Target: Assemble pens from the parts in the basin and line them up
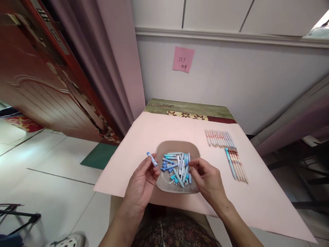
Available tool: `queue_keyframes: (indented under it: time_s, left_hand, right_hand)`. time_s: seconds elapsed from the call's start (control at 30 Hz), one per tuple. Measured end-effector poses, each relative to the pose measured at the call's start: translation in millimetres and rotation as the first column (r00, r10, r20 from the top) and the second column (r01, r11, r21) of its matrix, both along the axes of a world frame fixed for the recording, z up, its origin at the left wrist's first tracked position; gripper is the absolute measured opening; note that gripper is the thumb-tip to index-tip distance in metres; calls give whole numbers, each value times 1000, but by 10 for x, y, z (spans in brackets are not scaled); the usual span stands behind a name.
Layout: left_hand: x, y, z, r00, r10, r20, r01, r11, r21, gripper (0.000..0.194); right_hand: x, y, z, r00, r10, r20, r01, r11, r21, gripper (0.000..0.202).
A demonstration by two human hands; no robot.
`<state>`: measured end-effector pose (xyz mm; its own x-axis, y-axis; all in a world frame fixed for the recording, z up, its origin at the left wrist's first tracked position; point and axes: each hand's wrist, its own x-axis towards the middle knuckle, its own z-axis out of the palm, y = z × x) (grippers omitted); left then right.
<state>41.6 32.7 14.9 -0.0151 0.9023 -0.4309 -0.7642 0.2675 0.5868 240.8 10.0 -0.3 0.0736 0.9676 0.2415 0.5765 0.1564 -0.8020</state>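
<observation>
Between the thumb and fingers of my left hand (144, 178) is a short blue pen barrel (152, 159), held at the left rim of a grey-beige basin (164, 187). My right hand (205, 176) reaches over the basin's right rim with thumb and fingertips pinched together; whatever they hold is too small to make out. Inside the basin lie several blue and turquoise pen barrels (178, 178), dark blue small pieces (164, 165), turquoise clips (175, 179) and thin white tubes (180, 164).
Pale pink paper (123, 168) covers the table. On its right side lie a row of whitish pens (219, 139) and, nearer me, a row of cream pens (238, 166) with a blue pen (230, 164) at its left end. A pink note (183, 59) is on the wall.
</observation>
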Motion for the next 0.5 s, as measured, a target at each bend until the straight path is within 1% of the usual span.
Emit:
queue_keyframes:
  time_s: [0.1, 0.17, 0.2, 0.3, 0.37, 0.4, 0.5]
  left_hand:
    - [1, -19, -11, 997, -82, -10, 82, 996, 28, 19]
    - [46, -45, -8, 991, -133, 1, 133, 991, 9, 18]
    - [80, -59, -6, 991, -136, 9, 136, 991, -19, 16]
    - [204, -97, -6, 995, -84, 59, 92, 987, -132, 8]
    - [283, -122, -18, 990, -72, 122, 96, 975, -201, 8]
    - [315, -135, -26, 984, -78, 159, 112, 969, -220, 8]
    - [382, -174, -51, 959, -119, 256, 178, 958, -224, 7]
  right_hand:
    - [0, 57, -54, 999, 34, 2, -34, 998, -50, 13]
    - [1, 72, -65, 998, 42, -43, -45, 997, -70, 14]
    - [-1, 70, -60, 996, 38, -83, -44, 996, -79, 14]
    - [-25, 23, 2, 970, 34, -239, -60, 993, -103, 18]
    - [-58, -26, 74, 951, 56, -304, -79, 995, -64, 17]
    - [-78, -50, 112, 948, 80, -308, -90, 996, -17, 15]
    - [-138, -96, 193, 957, 162, -239, -125, 979, 162, 7]
